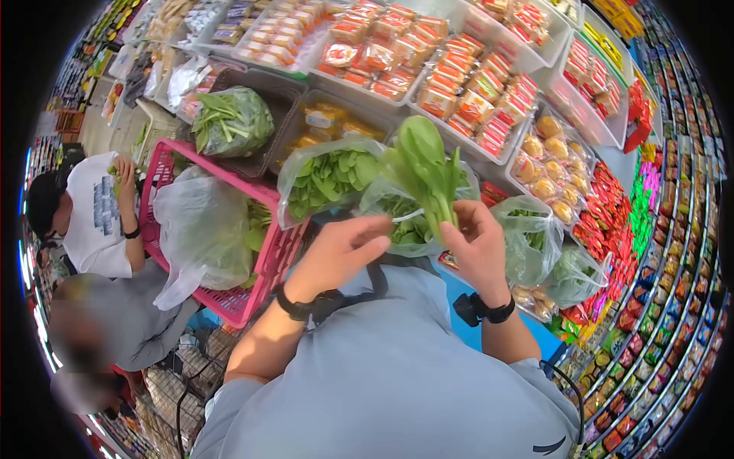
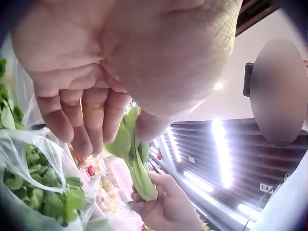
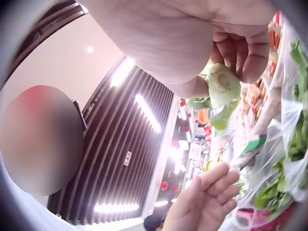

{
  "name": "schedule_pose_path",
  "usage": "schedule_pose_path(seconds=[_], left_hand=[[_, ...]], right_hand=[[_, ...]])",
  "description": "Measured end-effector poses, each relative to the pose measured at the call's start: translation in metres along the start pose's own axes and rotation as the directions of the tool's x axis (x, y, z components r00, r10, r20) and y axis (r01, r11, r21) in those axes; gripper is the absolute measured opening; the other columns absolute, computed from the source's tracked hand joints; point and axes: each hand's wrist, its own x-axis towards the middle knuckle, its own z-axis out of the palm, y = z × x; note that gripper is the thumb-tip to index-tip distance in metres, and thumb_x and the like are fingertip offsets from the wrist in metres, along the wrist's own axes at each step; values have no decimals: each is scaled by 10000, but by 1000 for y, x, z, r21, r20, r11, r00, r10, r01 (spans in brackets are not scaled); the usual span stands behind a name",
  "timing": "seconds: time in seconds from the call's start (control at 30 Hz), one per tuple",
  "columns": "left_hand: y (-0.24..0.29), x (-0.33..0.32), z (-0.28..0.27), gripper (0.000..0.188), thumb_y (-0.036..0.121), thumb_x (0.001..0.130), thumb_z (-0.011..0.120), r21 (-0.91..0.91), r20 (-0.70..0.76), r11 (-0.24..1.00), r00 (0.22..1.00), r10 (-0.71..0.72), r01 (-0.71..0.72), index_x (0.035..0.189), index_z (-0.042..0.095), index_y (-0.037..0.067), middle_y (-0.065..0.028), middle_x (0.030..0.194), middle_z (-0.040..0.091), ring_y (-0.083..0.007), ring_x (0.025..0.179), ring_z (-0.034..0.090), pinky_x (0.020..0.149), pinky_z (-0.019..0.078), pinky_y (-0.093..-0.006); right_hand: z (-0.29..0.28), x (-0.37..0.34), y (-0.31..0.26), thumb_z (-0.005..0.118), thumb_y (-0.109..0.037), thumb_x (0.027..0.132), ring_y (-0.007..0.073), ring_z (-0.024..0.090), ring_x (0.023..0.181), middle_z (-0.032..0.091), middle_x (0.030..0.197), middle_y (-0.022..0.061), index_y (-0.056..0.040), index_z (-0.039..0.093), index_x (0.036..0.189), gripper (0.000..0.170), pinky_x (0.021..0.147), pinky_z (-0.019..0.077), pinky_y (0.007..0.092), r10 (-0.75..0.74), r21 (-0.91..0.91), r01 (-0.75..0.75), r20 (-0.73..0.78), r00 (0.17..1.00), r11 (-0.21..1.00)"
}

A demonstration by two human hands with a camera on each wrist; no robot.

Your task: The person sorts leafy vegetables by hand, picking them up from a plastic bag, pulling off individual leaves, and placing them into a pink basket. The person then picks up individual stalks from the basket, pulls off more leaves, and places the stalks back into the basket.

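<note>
A head of bok choy (image 1: 428, 172) stands with its leaves up and away from the person, and the right hand (image 1: 480, 237) pinches it near the base. The right wrist view shows the pale cut end (image 3: 224, 84) by the right thumb and fingers. To the left, apart from the bok choy in the head view, the left hand (image 1: 344, 256) has loosely bent fingers and holds nothing. Beneath the hands is an open clear plastic bag (image 1: 413, 243) of leafy greens. Another bag of greens (image 1: 332, 180) lies just beyond the left hand.
A pink basket (image 1: 269, 256) with bagged vegetables stands at the left. Bagged greens (image 1: 233, 122) sit beyond it, and more bags of greens (image 1: 527, 237) lie at the right. Trays of packaged food (image 1: 474, 96) line the far side. Other people are at the left.
</note>
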Motion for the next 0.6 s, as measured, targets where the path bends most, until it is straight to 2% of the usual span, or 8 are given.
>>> schedule_pose_path(seconds=[0.1,0.13,0.23,0.27,0.33,0.4,0.47,0.6], left_hand=[[-10,1,13,452,233,1081,672,-314,-23,942,993,114,-116,1441,596,-30,-97,1299,716,-177,1204,650,1049,518,-335],[-10,0,13,459,241,1088,666,-388,-39,907,986,163,-165,1452,584,-26,-92,1306,707,-178,1218,640,1060,510,-336],[-12,-8,0,421,245,1087,669,-343,-141,914,974,178,-217,1410,613,-19,-75,1259,712,-165,1188,645,1055,509,-336],[-18,-10,-2,389,243,1086,670,-330,-218,911,959,180,-246,1369,630,-22,-70,1224,718,-142,1118,656,1004,530,-322],[-14,-18,-11,338,200,1087,655,-359,-234,914,966,110,-191,1329,629,-33,-82,1205,727,-140,1082,668,961,547,-319],[-15,-26,-18,313,177,1089,645,-341,-258,924,962,86,-174,1314,628,-39,-87,1191,731,-138,1050,677,925,563,-316],[-19,-32,-23,315,174,1091,640,-269,-301,943,947,111,-195,1322,626,-40,-87,1181,732,-133,1023,684,896,576,-311],[-23,-38,-27,335,152,1073,672,-407,-346,871,929,130,-274,1348,625,-33,-90,1215,731,-132,1069,681,923,572,-319]], right_hand=[[40,-2,-13,804,-122,927,103,705,854,754,981,65,24,653,1202,346,778,589,275,-44,129,28,129,991,991],[52,-4,-24,818,-127,916,139,731,868,764,968,82,11,671,1174,327,781,597,294,-58,72,48,137,989,996],[77,-4,-39,829,-123,898,176,742,849,764,947,109,-5,695,1132,294,762,591,306,-199,-76,217,196,960,973],[83,-3,-45,824,-102,882,225,738,802,733,914,120,-18,713,1093,253,718,587,332,-256,-123,283,194,947,951],[92,2,-51,809,-84,881,242,725,776,707,893,120,-21,719,1080,227,692,583,350,-428,-210,468,209,879,859],[99,3,-54,795,-70,882,257,714,752,685,876,119,-22,722,1065,202,676,582,363,-484,-236,533,235,843,813],[106,3,-57,784,-59,885,271,705,732,666,865,117,-22,724,1047,176,669,582,372,-442,-205,499,268,856,842],[119,7,-58,791,-75,902,249,704,710,677,871,117,-18,719,1022,150,655,574,359,-411,-177,472,293,863,864]])
